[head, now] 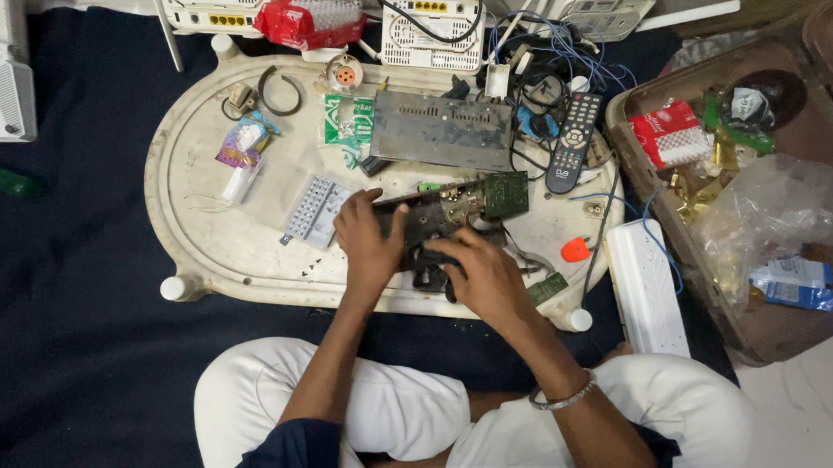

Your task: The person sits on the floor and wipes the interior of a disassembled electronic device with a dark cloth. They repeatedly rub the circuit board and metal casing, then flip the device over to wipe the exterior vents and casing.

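Observation:
My left hand (367, 238) rests on the left end of a dark circuit board assembly (453, 208) that lies on an upturned white oval table (212, 230). My right hand (480, 273) presses on the board's near side, over a black part under it. A green circuit board (507, 193) sticks out at the assembly's right end. Both hands grip the assembly; the fingers hide its middle.
A grey metal set-top box (441, 128), a remote control (573, 140), a white keypad piece (313, 211), tangled cables (540, 61) and small packets lie on the table. A white power strip (645, 288) lies at the right beside an open brown case (810, 137) of parts. White routers (429, 20) stand behind.

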